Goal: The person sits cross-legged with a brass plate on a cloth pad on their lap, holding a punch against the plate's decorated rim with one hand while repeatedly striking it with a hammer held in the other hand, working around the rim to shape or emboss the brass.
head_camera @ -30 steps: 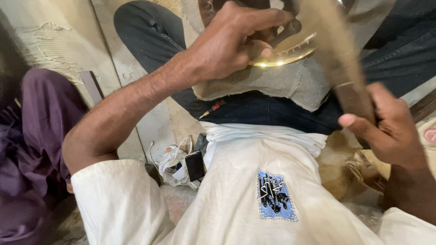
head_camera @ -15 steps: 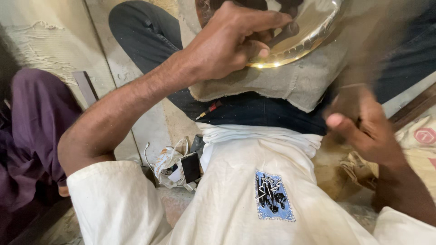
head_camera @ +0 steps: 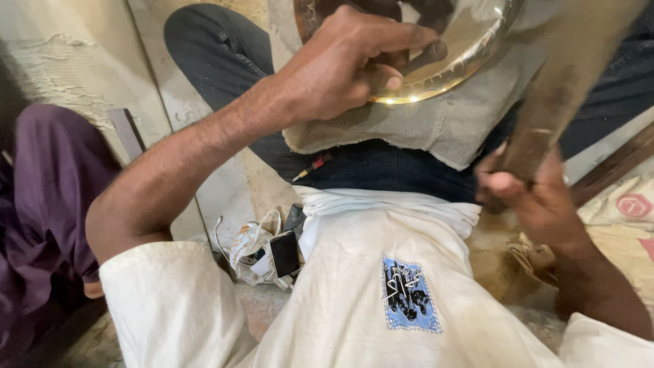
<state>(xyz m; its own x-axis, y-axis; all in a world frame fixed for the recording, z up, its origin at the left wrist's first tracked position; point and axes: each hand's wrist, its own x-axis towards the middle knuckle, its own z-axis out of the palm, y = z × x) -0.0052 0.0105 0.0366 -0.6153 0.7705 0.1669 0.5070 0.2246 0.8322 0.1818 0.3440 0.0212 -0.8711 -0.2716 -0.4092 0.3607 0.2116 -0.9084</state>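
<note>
My left hand [head_camera: 347,65] grips the near rim of a shiny brass plate [head_camera: 443,61] that rests on a grey cloth pad [head_camera: 422,129] over my lap. My fingers curl over the plate's edge and cover part of its face. My right hand [head_camera: 528,197] is closed around the handle of a long wooden mallet [head_camera: 565,88], which slants up to the right beside the plate and is blurred by motion. The plate's far half is cut off by the top of the view.
A phone [head_camera: 284,253] and a crumpled white bag with cords [head_camera: 248,249] lie on the floor by my left hip. A red-tipped pen [head_camera: 310,167] sits on my dark trousers. A person in purple cloth [head_camera: 48,197] sits at left. Sacking [head_camera: 623,218] lies at right.
The view has tilted down a little. My right hand with the mallet has shifted left and lower, closer to my waist. My left hand keeps its hold on the plate.
</note>
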